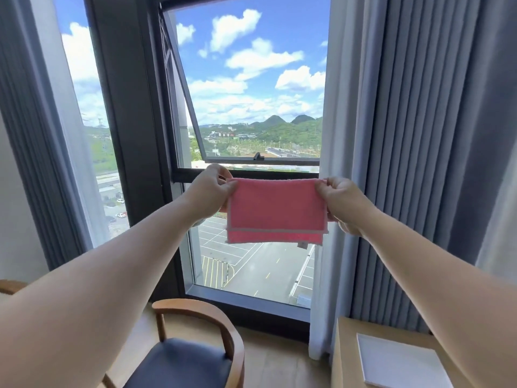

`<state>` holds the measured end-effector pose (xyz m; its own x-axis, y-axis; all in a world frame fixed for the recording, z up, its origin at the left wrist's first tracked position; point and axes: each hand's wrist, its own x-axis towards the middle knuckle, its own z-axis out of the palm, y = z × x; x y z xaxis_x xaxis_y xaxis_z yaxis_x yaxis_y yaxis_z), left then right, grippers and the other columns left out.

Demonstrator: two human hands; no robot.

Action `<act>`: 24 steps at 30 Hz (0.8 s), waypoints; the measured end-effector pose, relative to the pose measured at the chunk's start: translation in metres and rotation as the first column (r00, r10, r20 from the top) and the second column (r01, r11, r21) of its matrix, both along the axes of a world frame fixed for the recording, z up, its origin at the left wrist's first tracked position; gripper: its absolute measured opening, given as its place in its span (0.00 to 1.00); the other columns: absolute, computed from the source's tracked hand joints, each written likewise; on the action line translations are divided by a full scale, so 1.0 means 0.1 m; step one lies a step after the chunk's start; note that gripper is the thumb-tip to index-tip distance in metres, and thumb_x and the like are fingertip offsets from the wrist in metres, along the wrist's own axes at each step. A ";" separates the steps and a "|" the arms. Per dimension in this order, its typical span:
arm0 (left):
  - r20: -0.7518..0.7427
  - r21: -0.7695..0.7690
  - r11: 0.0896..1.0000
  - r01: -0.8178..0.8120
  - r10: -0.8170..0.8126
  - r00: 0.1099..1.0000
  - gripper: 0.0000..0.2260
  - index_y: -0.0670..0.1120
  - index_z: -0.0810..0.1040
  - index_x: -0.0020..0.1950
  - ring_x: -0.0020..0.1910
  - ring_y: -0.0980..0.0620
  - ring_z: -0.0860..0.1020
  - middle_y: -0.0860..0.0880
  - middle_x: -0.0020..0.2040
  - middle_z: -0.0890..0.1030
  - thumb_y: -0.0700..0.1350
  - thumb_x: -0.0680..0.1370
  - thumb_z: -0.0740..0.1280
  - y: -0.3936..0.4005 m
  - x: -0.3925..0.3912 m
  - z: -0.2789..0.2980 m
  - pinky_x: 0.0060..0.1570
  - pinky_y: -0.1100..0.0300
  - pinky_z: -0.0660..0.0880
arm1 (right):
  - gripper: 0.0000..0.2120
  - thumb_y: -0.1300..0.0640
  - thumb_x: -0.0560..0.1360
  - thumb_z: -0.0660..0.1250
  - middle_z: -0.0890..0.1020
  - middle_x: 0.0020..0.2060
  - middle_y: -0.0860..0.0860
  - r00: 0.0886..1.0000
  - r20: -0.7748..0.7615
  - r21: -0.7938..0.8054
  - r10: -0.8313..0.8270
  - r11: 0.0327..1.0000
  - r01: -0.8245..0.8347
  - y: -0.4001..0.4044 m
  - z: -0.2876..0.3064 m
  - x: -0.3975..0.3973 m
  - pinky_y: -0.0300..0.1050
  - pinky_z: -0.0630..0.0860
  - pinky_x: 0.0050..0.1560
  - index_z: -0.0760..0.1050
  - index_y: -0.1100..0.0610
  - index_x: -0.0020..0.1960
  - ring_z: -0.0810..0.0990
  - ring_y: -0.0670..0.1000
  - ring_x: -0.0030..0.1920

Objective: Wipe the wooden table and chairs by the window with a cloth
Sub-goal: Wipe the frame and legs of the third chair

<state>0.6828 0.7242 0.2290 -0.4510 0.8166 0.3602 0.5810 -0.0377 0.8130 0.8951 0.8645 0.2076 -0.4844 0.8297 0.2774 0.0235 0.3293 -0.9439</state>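
A folded pink cloth (275, 210) with a grey border hangs spread out in front of the window. My left hand (209, 191) pinches its upper left corner. My right hand (342, 201) pinches its upper right corner, fingers curled behind the edge. Both arms are stretched forward at chest height. Below, a wooden chair (195, 340) with a curved back and a dark blue seat stands by the window. A light wooden table (347, 357) shows at the bottom right, partly under my right forearm.
A white flat pad (400, 365) lies on the table. Grey curtains (419, 152) hang right of the window and a second curtain (36, 135) on the left. The window's upper sash (260, 161) is tilted outward. Another chair's wooden arm (11, 285) peeks in at far left.
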 end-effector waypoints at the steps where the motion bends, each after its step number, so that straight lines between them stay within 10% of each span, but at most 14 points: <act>1: 0.017 0.014 1.000 0.003 -0.003 1.000 0.06 0.45 0.69 0.54 0.45 0.45 0.79 0.38 0.51 0.77 0.45 0.81 0.63 0.09 0.07 -0.03 0.43 0.51 0.81 | 0.10 0.52 0.81 0.60 0.79 0.43 0.56 1.000 0.003 0.018 -0.030 0.999 0.029 0.05 -0.04 0.06 0.54 0.81 0.38 0.73 0.60 0.52 0.79 0.54 0.40; 14: 0.172 0.002 0.951 0.310 -0.305 0.937 0.11 0.46 0.68 0.47 0.38 0.47 0.78 0.41 0.42 0.76 0.35 0.76 0.68 1.86 0.85 -0.82 0.39 0.54 0.81 | 0.08 0.59 0.75 0.70 0.82 0.43 0.56 0.975 0.076 -0.080 -0.206 0.974 0.212 1.27 -0.76 1.39 0.50 0.83 0.43 0.73 0.60 0.50 0.85 0.52 0.42; 21: 0.143 -0.035 0.923 0.383 -0.375 0.916 0.11 0.47 0.70 0.38 0.34 0.46 0.74 0.42 0.43 0.77 0.36 0.76 0.67 3.35 1.15 -1.66 0.33 0.50 0.76 | 0.17 0.70 0.75 0.61 0.78 0.34 0.47 0.795 0.248 0.121 -0.554 0.832 0.542 2.18 -1.49 1.60 0.29 0.71 0.31 0.75 0.52 0.35 0.75 0.47 0.36; 24: 0.171 -0.078 0.899 0.432 -0.415 0.894 0.09 0.48 0.76 0.39 0.36 0.47 0.76 0.46 0.42 0.79 0.35 0.76 0.66 3.97 1.27 -2.02 0.38 0.51 0.78 | 0.16 0.67 0.76 0.63 0.82 0.44 0.44 0.732 0.324 0.093 -0.599 0.790 0.605 2.56 -1.82 1.68 0.32 0.76 0.42 0.81 0.49 0.40 0.79 0.45 0.46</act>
